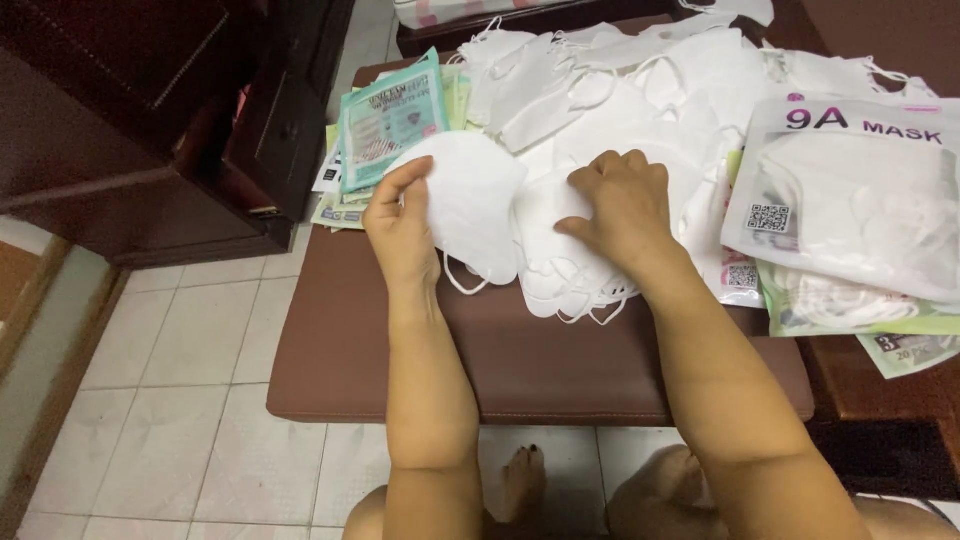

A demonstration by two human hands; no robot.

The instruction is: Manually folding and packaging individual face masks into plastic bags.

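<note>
Near the middle of the frame, on a brown padded bench (520,370), the left hand (402,228) pinches the edge of a white folded face mask (470,205) between thumb and curled fingers, lifting it slightly clear of the pile, while the right hand (622,205) lies knuckles-up with its fingers bent onto a stack of white masks (560,270) just right of it; whether it grips one or only presses down I cannot tell. The risk, as I judge it, lies in the thin elastic ear loops (590,308) that trail loose from the stack's lower edge: they cross one another, so pulling one mask away could drag its neighbours along or spill them over the bench's near edge onto the tiled floor (180,400). The held mask is gripped only at its rim and could slip or crease. It is plain white, curved to a rounded point, with a loop hanging beneath. Behind, toward the upper centre, a heap of loose masks (620,80) spreads; flat teal packets (385,120) lie at upper left, and clear filled mask bags (850,200) sit at the right edge.
</note>
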